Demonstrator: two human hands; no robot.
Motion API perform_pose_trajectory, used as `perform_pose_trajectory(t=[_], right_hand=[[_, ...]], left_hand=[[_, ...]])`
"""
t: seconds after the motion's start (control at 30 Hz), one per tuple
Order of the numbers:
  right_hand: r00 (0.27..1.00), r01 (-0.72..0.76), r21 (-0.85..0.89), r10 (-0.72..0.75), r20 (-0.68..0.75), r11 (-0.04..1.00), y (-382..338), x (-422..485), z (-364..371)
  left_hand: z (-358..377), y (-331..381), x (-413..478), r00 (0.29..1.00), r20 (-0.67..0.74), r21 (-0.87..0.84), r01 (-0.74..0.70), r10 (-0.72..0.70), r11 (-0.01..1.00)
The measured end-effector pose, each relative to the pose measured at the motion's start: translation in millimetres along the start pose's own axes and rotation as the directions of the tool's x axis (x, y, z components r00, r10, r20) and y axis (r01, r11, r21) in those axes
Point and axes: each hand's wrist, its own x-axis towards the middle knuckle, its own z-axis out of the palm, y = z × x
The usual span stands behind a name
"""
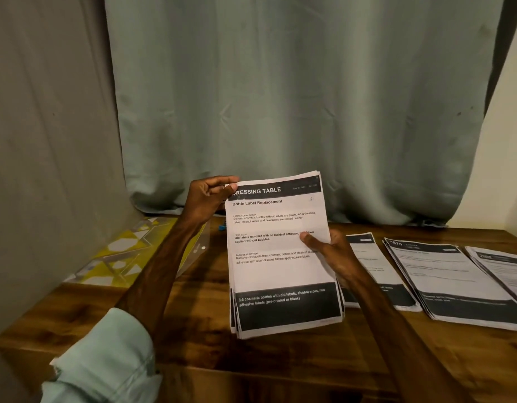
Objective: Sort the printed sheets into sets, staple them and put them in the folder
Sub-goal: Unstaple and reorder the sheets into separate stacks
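I hold a stack of printed sheets upright above the wooden table; its top page is headed "DRESSING TABLE". My left hand pinches the stack's top left corner. My right hand grips its right edge, thumb across the front. On the table to the right lie three more sets of sheets: one partly behind my right hand, one further right, one cut off by the frame edge. A clear folder with a yellow pattern lies at the far left. A small blue object shows behind the stack; it is mostly hidden.
A grey-green curtain hangs behind the table. A grey wall closes the left side and a pale wall the right. The table's front edge runs low across the frame.
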Motion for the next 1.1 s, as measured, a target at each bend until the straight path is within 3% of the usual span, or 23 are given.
perform_pose_trajectory(t=[0.43,0.67,0.77,0.93,1.1], right_hand=[[0.999,-0.044,-0.039,0.043,-0.019,0.998,11.5,3.4,-4.5],[0.993,0.095,-0.031,-0.097,-0.069,0.995,-1.4,3.8,4.8],[0.978,0.174,-0.026,-0.175,-0.109,0.984,-14.4,7.2,15.6],[0.963,0.222,-0.016,-0.222,-0.152,0.975,-9.4,11.5,29.2],[0.975,0.176,-0.059,-0.182,-0.126,0.983,27.0,5.4,34.4]], left_hand=[[4.3,-3.2,-3.1,0.998,-0.012,0.089,-0.057,0.059,0.994],[8.8,16.3,-5.0,0.999,-0.03,-0.054,-0.023,0.022,0.998],[12.9,33.2,-2.1,0.995,-0.067,-0.109,-0.082,0.075,0.991],[13.2,41.8,-3.6,0.978,-0.079,-0.061,-0.199,0.194,0.978],[15.2,23.8,-20.8,0.984,-0.08,-0.002,-0.158,0.158,0.987]])
